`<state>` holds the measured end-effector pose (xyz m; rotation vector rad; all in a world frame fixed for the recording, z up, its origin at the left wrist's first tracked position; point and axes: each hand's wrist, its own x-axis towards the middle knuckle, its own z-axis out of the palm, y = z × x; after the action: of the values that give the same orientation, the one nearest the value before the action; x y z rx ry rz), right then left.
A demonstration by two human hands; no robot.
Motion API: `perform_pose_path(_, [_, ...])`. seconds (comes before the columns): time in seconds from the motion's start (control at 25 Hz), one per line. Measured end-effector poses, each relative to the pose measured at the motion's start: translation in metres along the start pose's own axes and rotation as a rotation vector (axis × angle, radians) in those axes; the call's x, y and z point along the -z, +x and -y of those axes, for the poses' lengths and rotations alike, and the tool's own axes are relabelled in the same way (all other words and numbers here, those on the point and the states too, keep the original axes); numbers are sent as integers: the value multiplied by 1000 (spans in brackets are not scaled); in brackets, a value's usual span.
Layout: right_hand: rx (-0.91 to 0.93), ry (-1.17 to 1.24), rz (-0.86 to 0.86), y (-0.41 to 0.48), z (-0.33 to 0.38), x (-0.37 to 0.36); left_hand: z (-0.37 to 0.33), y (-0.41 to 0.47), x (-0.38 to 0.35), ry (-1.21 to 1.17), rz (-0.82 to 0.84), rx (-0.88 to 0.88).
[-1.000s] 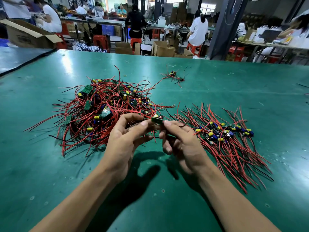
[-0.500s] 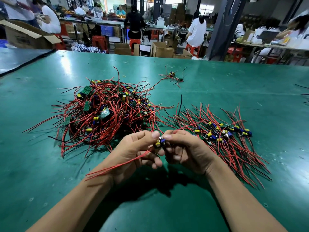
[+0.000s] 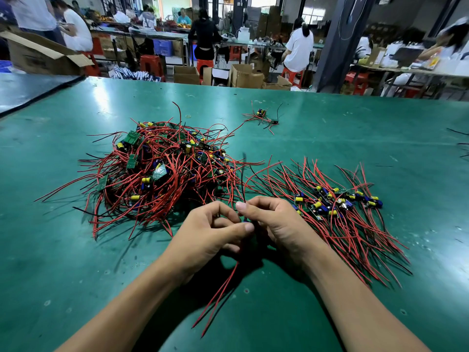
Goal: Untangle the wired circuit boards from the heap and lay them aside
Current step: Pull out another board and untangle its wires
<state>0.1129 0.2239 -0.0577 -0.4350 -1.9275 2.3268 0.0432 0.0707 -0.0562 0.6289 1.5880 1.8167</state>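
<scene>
Circuit board [image 3: 245, 220], mostly hidden, is held over the near middle of the desk [image 3: 76, 262]. The left grip [image 3: 210, 232] and right grip [image 3: 276, 224] both pinch it with curled fingers, thumb tips close together. Its red wires [image 3: 218, 298] trail toward the near edge. The tangled heap [image 3: 157, 174] lies left of centre, a flatter pile [image 3: 337, 214] of wired boards lies toward the right, and a small bundle [image 3: 261, 118] lies nearer the far edge.
</scene>
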Motion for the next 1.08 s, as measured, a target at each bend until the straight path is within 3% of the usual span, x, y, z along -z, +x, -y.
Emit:
perform_pose_path(0.28, [43,-52,-93,0,2,-3,-3,2,4,46,123,69])
perform_pose_path(0.4, [30,45,-60,1,0,-6,-5,-1,2,2,162,96])
perform_pose_path(0.6, [33,160,-13,-2,1,-12,-3,1,-5,-52,18,65])
perform_pose_path(0.88, [37,-65,49,-7,-5,-18,0,0,1,30,26,39])
perform_pose_path(1.08, [73,-131,-113,1,-6,-12,-1,-1,2,52,47,47])
